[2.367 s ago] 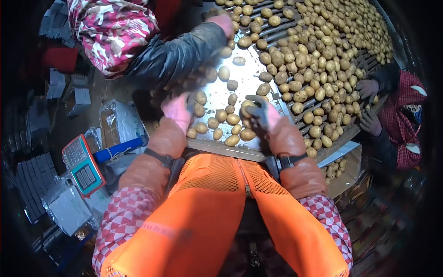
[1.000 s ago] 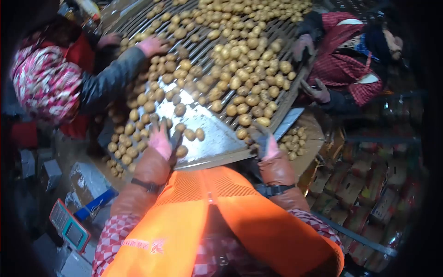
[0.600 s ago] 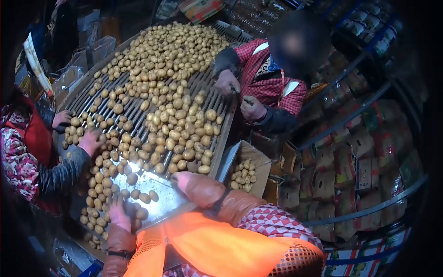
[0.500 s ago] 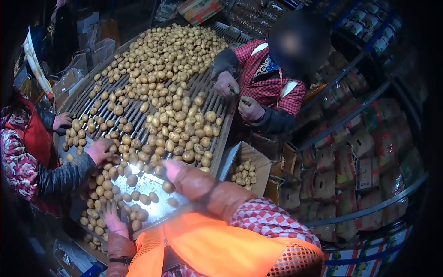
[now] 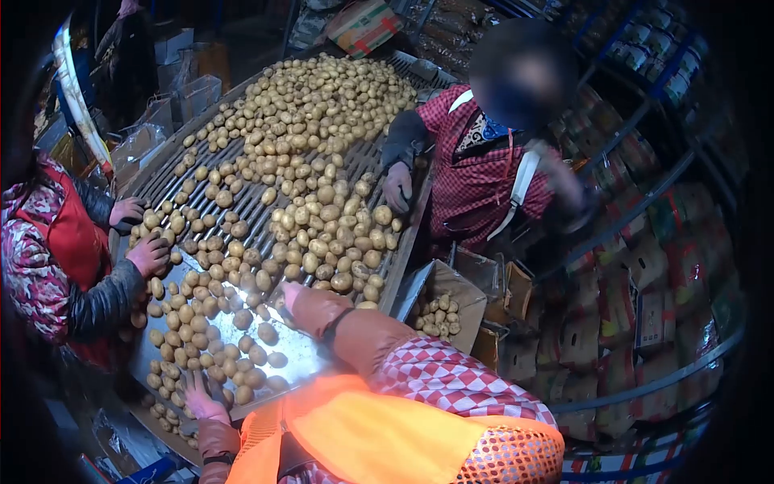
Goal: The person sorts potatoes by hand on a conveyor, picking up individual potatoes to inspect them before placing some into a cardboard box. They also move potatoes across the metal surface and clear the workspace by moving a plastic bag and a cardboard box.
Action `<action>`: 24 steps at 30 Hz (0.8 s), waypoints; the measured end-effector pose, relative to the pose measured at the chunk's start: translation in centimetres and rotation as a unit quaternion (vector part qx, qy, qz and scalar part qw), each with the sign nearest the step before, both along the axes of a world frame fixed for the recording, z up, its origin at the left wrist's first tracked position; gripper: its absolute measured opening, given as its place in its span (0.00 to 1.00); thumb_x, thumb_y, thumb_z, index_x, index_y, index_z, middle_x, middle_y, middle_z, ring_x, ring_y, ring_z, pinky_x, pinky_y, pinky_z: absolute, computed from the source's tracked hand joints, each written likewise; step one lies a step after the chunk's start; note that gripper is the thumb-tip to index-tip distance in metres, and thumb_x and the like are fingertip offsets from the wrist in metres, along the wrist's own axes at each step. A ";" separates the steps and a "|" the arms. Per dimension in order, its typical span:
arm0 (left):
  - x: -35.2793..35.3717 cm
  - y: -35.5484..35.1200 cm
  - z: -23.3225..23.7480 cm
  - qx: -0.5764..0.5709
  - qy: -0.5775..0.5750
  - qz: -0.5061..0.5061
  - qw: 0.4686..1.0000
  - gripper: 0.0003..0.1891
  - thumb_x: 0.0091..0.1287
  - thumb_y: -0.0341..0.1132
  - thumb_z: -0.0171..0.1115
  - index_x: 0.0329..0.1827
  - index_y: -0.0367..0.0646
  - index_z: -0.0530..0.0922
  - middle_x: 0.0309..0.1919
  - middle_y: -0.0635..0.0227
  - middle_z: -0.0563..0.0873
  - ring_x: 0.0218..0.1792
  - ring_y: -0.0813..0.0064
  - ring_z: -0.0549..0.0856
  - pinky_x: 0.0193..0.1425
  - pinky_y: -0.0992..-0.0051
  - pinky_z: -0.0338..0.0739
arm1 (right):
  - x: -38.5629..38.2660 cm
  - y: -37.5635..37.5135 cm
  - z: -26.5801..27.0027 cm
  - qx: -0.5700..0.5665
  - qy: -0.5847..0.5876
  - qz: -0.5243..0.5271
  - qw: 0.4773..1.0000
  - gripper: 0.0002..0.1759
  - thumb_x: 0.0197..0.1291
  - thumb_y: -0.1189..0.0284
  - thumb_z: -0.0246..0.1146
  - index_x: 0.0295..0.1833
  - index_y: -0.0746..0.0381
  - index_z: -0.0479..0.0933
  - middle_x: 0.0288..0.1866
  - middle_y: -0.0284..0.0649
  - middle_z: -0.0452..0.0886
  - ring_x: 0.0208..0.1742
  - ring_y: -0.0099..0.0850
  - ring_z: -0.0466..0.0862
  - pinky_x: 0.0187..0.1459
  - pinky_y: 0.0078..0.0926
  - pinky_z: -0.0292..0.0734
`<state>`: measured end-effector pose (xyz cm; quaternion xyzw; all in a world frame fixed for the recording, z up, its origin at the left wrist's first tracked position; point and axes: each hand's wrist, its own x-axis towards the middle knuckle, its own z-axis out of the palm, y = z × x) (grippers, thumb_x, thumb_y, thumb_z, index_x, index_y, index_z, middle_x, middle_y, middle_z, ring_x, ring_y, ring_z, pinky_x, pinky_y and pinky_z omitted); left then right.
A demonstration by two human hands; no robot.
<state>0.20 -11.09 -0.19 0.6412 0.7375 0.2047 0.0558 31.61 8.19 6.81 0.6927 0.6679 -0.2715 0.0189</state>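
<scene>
Many potatoes (image 5: 243,319) lie loose on a shiny metal plate (image 5: 300,355) at the lower end of a slatted sorting table. My left hand (image 5: 203,398), in a pinkish glove, rests at the plate's near left edge with its fingers spread against several potatoes. Reaching across the plate, my right hand (image 5: 289,294) is beside potatoes where the slats meet the metal. Its brown sleeve covers most of it, so its fingers and any hold are hidden.
Potatoes heap on the slats (image 5: 258,206) farther up. A co-worker's hands (image 5: 150,255) touch potatoes at left; another person's hand (image 5: 397,187) rests at the right edge. A carton (image 5: 476,292) of potatoes stands right, near stacked cartons (image 5: 645,310) behind a rail.
Potatoes have gathered nearer my left hand on the plate. The left co-worker's nearer hand has drawn back left. The person across has parted their hands, one lowered to the table edge.
</scene>
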 end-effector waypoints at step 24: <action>-0.7 0.0 -2.1 0.018 -0.004 0.000 1.000 0.18 0.71 0.40 0.61 0.60 0.42 0.80 0.69 0.51 0.76 0.70 0.47 0.71 0.79 0.46 0.55 | 23.9 -21.4 -7.2 0.054 0.750 -0.558 0.350 0.22 0.64 0.68 0.71 0.62 0.52 0.75 0.49 0.37 0.83 0.48 0.37 0.83 0.39 0.29 0.84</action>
